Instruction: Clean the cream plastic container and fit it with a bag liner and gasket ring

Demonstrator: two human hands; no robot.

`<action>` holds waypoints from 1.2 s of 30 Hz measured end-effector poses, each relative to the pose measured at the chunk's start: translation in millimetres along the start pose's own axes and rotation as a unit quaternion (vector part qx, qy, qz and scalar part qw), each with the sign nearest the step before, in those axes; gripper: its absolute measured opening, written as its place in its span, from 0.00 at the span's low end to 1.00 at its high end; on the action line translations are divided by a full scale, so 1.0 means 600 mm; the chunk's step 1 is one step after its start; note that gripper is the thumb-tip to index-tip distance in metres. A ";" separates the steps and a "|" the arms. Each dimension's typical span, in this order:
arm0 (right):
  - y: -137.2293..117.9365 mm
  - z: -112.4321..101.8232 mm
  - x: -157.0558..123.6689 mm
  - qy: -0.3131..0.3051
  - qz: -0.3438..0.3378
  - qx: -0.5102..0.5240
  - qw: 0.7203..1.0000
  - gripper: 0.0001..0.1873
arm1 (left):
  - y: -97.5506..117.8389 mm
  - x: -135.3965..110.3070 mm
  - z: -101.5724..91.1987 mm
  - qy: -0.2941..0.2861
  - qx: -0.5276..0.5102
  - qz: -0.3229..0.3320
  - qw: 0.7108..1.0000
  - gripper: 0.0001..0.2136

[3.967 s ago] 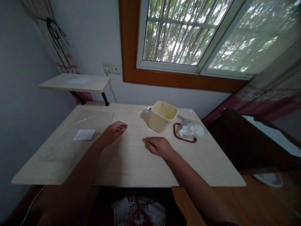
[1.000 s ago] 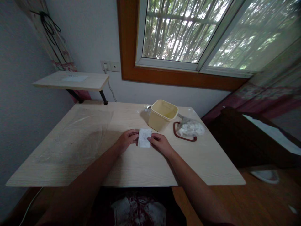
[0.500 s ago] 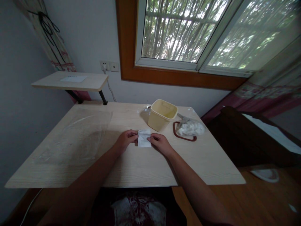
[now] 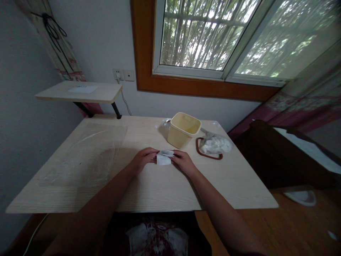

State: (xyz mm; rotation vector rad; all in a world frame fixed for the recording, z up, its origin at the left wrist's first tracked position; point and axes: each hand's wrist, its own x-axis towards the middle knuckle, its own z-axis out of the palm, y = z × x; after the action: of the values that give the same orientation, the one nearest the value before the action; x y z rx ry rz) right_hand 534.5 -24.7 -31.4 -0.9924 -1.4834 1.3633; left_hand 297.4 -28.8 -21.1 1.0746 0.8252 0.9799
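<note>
A small white tissue [image 4: 163, 160], its upper part folded over, is held between my two hands above the middle of the table. My left hand [image 4: 144, 159] pinches its left edge, fingers closed. On the other side my right hand [image 4: 183, 161] grips its right edge between thumb and fingers. Just beyond the hands stands a pale yellow plastic tub [image 4: 180, 137], open at the top. To the right of the tub lies a clear bag of white wads [image 4: 216, 144], resting partly over a reddish-brown loop-shaped frame [image 4: 210, 156].
A flat clear plastic sheet [image 4: 87, 153] covers the left part of the wooden table [image 4: 165, 195]. Behind it, a raised shelf [image 4: 58, 93] on black legs carries a sheet of paper [image 4: 83, 89]. Crumpled clear plastic [image 4: 163, 123] lies left of the tub. A window [image 4: 202, 39] is behind.
The tissue's top has tilted and folded over, where it lay flat and upright between my hands before. My fingers have shifted slightly along its edges. Things on the table stay put.
</note>
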 end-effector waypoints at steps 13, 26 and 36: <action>-0.009 0.002 0.002 -0.017 -0.159 -0.097 0.982 0.09 | -0.008 0.009 0.008 -0.014 0.114 0.008 0.993 0.24; -0.017 0.006 -0.009 0.041 -0.011 -0.029 0.999 0.22 | -0.014 0.009 0.008 0.053 0.121 0.046 0.990 0.20; -0.011 -0.005 0.001 -0.004 -0.188 -0.150 0.971 0.21 | -0.010 0.008 0.003 0.078 0.051 0.004 0.996 0.20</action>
State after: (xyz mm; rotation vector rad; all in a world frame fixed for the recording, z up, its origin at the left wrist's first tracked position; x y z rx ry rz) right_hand 537.2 -23.9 -24.6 -0.8301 -1.8123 0.8909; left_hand 302.1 -25.8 -26.6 1.0977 1.0079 1.0467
